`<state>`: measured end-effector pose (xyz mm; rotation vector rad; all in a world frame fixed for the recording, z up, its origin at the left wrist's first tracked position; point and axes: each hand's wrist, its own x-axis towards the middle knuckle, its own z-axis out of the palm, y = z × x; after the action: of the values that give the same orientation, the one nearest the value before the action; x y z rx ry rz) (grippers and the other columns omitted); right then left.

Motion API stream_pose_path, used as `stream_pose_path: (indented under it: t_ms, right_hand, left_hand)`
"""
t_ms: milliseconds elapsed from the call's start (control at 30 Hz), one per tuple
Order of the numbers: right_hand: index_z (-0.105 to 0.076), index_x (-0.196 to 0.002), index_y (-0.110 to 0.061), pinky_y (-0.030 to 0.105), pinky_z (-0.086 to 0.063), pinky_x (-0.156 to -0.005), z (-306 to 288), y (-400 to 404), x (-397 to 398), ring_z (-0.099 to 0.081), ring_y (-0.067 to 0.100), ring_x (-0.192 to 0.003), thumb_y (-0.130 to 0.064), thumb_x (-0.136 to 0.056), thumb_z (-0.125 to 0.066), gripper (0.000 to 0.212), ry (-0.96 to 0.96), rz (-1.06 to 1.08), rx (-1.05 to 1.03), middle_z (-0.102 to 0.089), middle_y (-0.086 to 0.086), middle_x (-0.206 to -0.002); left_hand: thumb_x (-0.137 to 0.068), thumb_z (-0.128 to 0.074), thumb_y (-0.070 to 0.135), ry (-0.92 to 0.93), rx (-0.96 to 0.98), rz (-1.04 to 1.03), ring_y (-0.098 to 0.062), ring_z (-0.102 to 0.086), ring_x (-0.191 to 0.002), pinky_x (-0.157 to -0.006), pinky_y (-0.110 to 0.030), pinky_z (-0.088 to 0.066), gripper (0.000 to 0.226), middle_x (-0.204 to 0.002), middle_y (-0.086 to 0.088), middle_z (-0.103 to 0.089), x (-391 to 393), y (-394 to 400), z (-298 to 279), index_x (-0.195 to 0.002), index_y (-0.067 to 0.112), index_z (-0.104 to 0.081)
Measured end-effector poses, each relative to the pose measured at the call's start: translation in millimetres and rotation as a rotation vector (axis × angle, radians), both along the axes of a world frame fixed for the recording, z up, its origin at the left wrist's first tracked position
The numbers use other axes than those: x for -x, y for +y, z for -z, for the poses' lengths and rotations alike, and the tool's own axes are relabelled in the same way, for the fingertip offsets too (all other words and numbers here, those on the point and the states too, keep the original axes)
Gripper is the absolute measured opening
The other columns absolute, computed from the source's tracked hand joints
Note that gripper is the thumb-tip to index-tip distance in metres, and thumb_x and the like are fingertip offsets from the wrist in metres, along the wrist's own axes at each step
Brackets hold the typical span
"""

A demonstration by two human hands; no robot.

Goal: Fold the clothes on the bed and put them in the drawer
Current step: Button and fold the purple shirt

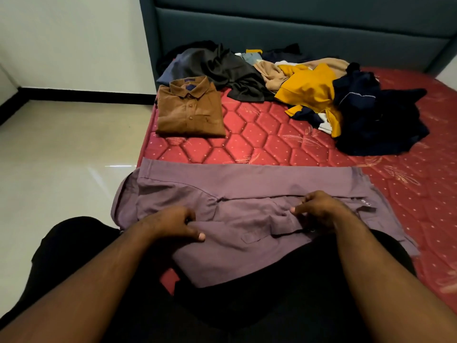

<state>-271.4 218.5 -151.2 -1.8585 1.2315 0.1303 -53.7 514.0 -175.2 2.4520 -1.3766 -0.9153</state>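
Note:
A purple button shirt (247, 184) lies spread across the near edge of the red quilted mattress (259, 142), its collar end to the right. My left hand (173, 224) pinches the cloth at the shirt's left middle. My right hand (321, 206) grips the placket fabric near the snap buttons. A brown shirt (189, 110) lies folded at the mattress's left edge. Behind it sits a heap of unfolded clothes: a black garment (222, 68), a yellow one (309, 92) and dark navy ones (378, 115). No drawer is in view.
A dark teal padded headboard (296, 26) stands behind the heap. Pale glossy floor tiles (61, 157) lie to the left of the bed, bounded by a white wall with a black skirting. My black-clothed body fills the bottom of the view.

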Motion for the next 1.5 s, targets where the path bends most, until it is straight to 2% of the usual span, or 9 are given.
stream_pose_path:
  t_ms: [133, 233, 433, 533, 700, 933, 1067, 1167, 1500]
  right_hand:
    - [-0.055, -0.067, -0.008, 0.016, -0.037, -0.041, -28, 0, 14, -0.045, 0.012, -0.049, 0.000, -0.078, -0.075, 0.025, -0.137, -0.062, 0.104, -0.050, 0.006, -0.057]
    - [-0.052, -0.072, -0.011, 0.022, -0.036, -0.045, -52, -19, 32, -0.045, 0.015, -0.054, -0.004, -0.083, -0.072, 0.024, -0.334, -0.013, 0.122, -0.051, 0.008, -0.062]
    - [-0.042, -0.073, -0.020, 0.025, -0.035, -0.049, -65, -88, 31, -0.042, 0.018, -0.053, -0.004, -0.084, -0.070, 0.034, -0.471, 0.276, 0.331, -0.048, 0.007, -0.063]
    - [-0.047, -0.093, -0.020, 0.026, -0.038, -0.055, -55, -123, 29, -0.050, 0.020, -0.073, -0.022, -0.083, -0.073, 0.028, -0.352, 0.371, 0.328, -0.055, 0.010, -0.087]
    - [-0.024, -0.148, -0.010, 0.030, -0.046, -0.071, -8, -140, 32, -0.052, 0.025, -0.114, -0.025, -0.085, -0.072, 0.081, -0.042, 0.434, 0.133, -0.044, 0.011, -0.144]
    - [-0.041, -0.143, -0.019, 0.058, -0.042, -0.099, 27, -158, 19, -0.045, 0.039, -0.127, -0.079, -0.066, -0.059, 0.099, 0.106, 0.387, 0.212, -0.037, 0.008, -0.151]
    - [-0.053, -0.130, -0.011, 0.050, -0.036, -0.104, 41, -160, 13, -0.036, 0.030, -0.137, -0.057, -0.090, -0.050, 0.061, 0.223, 0.275, 0.338, -0.027, 0.001, -0.157]
    - [-0.059, -0.122, -0.011, 0.042, -0.044, -0.093, 42, -170, 23, -0.052, 0.033, -0.121, -0.040, -0.095, -0.053, 0.039, 0.175, 0.381, 0.388, -0.053, 0.012, -0.137]
    - [-0.058, -0.110, -0.012, 0.041, -0.045, -0.087, 45, -182, 44, -0.059, 0.036, -0.105, -0.038, -0.097, -0.048, 0.029, 0.123, 0.487, 0.534, -0.064, 0.018, -0.113]
  left_hand:
    - [-0.080, -0.079, 0.030, 0.273, 0.202, -0.114, -0.005, -0.043, -0.052, -0.050, -0.023, -0.032, 0.036, -0.055, 0.009, -0.045, -8, -8, -19, -0.063, 0.018, -0.049]
    - [-0.080, -0.078, 0.038, 0.463, 0.037, -0.017, -0.013, -0.050, -0.069, -0.062, -0.029, -0.038, 0.032, -0.073, 0.000, -0.052, -14, -30, -45, -0.079, 0.015, -0.056]
    - [-0.093, -0.061, 0.040, 0.011, 0.263, -0.030, -0.009, -0.049, -0.060, -0.053, -0.022, -0.037, 0.034, -0.067, 0.002, -0.056, -32, -114, -56, -0.080, 0.010, -0.065]
    - [-0.091, -0.067, 0.027, -0.064, 0.356, -0.062, -0.013, -0.045, -0.059, -0.051, -0.027, -0.032, 0.032, -0.061, 0.001, -0.050, -44, -158, -52, -0.065, 0.016, -0.053]
    - [-0.091, -0.062, 0.045, -0.127, 0.048, -0.036, -0.021, -0.056, -0.071, -0.061, -0.030, -0.038, 0.038, -0.074, -0.008, -0.060, -63, -191, 5, -0.071, 0.013, -0.057]
    - [-0.091, -0.064, 0.035, -0.005, 0.334, -0.185, -0.001, -0.047, -0.042, -0.048, -0.025, -0.038, 0.038, -0.048, 0.004, -0.055, -41, -223, 27, -0.061, 0.015, -0.055]
    - [-0.088, -0.063, 0.044, -0.069, 0.427, -0.155, -0.014, -0.058, -0.062, -0.061, -0.033, -0.045, 0.029, -0.062, 0.005, -0.060, -21, -241, 40, -0.068, 0.022, -0.059]
    - [-0.084, -0.056, 0.046, -0.081, 0.506, -0.148, -0.019, -0.060, -0.067, -0.064, -0.035, -0.049, 0.027, -0.066, 0.006, -0.062, -10, -257, 40, -0.070, 0.024, -0.059]
    - [-0.088, -0.063, 0.038, -0.212, 0.523, -0.138, -0.025, -0.059, -0.072, -0.064, -0.035, -0.045, 0.026, -0.072, 0.002, -0.063, 13, -290, 48, -0.073, 0.017, -0.060]
